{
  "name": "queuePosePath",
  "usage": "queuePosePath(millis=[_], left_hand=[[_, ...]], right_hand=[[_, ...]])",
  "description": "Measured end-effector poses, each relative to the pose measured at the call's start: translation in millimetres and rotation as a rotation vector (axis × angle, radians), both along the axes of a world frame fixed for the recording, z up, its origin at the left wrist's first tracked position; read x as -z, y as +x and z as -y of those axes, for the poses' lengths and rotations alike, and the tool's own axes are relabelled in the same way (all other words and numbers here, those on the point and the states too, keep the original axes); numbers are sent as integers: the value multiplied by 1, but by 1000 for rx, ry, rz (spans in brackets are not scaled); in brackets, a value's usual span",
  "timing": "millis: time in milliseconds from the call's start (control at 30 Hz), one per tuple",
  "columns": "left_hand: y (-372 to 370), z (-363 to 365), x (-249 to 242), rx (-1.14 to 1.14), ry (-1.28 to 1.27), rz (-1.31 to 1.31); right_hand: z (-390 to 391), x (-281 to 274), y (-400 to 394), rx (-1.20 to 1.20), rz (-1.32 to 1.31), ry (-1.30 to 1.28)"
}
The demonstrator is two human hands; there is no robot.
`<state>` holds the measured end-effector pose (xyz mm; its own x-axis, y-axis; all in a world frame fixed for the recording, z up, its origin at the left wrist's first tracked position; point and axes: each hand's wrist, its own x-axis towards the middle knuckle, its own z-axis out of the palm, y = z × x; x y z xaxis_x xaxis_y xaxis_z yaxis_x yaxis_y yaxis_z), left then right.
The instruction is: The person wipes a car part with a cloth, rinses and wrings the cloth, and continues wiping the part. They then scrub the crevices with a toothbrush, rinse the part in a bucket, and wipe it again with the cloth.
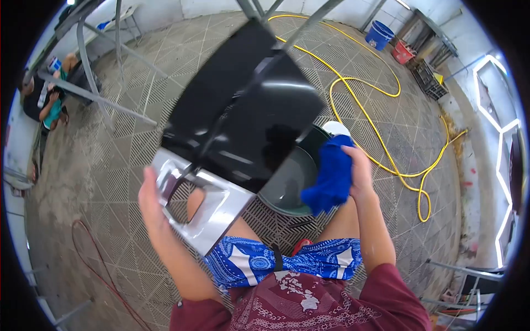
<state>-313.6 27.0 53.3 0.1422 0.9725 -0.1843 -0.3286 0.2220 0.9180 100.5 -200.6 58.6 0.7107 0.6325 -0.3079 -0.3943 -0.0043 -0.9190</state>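
My left hand [150,197] grips the silver end of a large glossy black and silver panel [265,118]. Its silver end has a cut-out, and the panel is tilted over my left leg and partly over a bucket. The fingers of that hand are mostly hidden behind the edge. Bunched in my right hand [361,171] is a blue cloth [330,175], held to the right of the panel and apart from it. Below sits the dark green bucket [265,203] with greyish liquid in it, partly covered by panel and cloth.
A yellow hose [381,146] loops over the tiled floor on the right. Metal stand legs [99,96] rise at the upper left, near another person [48,102]. A blue bucket [379,36], a red bucket [403,52] and a black crate [429,80] stand far right.
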Motion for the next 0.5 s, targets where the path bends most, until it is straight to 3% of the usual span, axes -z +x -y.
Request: queuePosePath(millis=[67, 133, 200, 267, 333, 400, 467, 500], left_hand=[[-38, 0, 1, -63, 25, 84], [-63, 12, -8, -154, 20, 74], [-83, 20, -11, -191, 53, 62], [-98, 27, -19, -298, 6, -38], [-97, 32, -22, -397, 89, -83], [-90, 45, -38, -374, 100, -90], [-88, 55, -46, -385, 117, -114], [-69, 69, -64, -440, 123, -145]], right_hand=[[-52, 48, 14, -159, 310, -354], [-99, 108, 31, -538, 678, -707], [-141, 198, 42, -684, 790, -1007], [-145, 221, 9, -545, 777, -1184], [-141, 240, -26, -346, 740, -1259], [-135, 264, -29, -453, 775, -1186], [-141, 299, 7, -1111, 922, -1177], [-136, 360, 21, -975, 1195, -1058]])
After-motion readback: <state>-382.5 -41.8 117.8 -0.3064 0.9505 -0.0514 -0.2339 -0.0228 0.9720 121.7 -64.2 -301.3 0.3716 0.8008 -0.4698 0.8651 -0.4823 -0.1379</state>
